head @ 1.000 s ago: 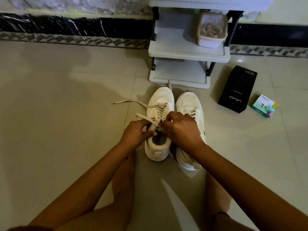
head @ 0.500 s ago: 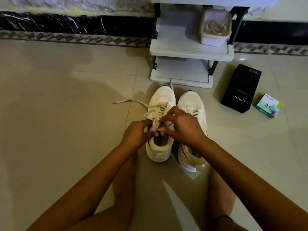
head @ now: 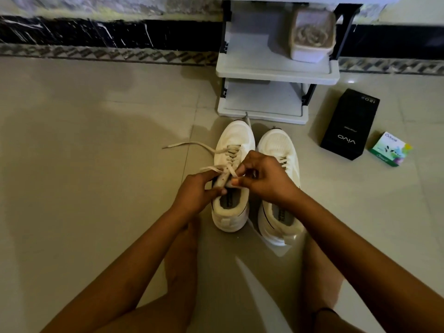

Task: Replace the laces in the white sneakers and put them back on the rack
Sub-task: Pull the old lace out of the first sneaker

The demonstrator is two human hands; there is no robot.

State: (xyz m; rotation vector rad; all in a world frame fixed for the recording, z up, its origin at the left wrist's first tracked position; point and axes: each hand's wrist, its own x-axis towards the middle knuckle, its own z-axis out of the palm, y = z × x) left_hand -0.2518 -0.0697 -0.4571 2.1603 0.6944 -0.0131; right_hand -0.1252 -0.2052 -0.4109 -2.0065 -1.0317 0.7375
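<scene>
Both hands work the lace [head: 189, 145] of the left sneaker [head: 234, 138], on the floor [head: 96, 164] just in front of the rack [head: 276, 73].

Versus half a second ago, the hands have drawn slightly apart and a short lace end now sticks out past the left hand's knuckles; the long loose end lies as before, trailing away from the rack's left corner. Left hand [head: 194, 191] has fingers curled, thumb under, pinching the left sneaker's eyelet edge. Right hand [head: 266, 181] reaches across the right sneaker [head: 276, 145], fingertips clamped on the lace at the top eyelets. Both sneakers stand side by side, toes toward the rack, and both forearms stretch forward from the knees. A black box [head: 348, 126] and a green box [head: 390, 149] sit right of the rack; a tub [head: 312, 37] is on its shelf.
</scene>
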